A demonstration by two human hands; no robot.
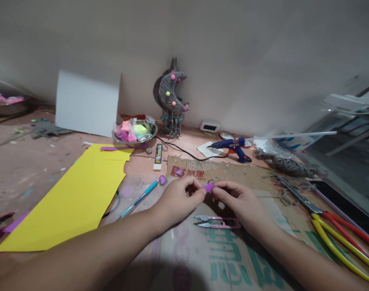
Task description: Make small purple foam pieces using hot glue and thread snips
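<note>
Between both sets of fingertips, above the cardboard, is a small purple paper piece [208,187] with a thin grey loop at its upper right. My left hand [187,194] pinches its left side. At its right edge the thumb and forefinger of my right hand [237,198] pinch the piece or the loop; which one is hidden by the fingers. Pink thread snips [222,222] lie just below my hands. Two small grey-edged purple hearts are near: one heart [162,180] by the tip of a blue pen [138,200], the other [179,172] on the cardboard.
Yellow paper [66,198] lies at left. Behind stand a metal bowl of coloured clay [134,131] and a grey moon ornament [169,93]. A blue glue gun [233,145] with its cord, grey yarn [293,165] and large scissors [316,210] occupy the right, above the printed cardboard [248,173].
</note>
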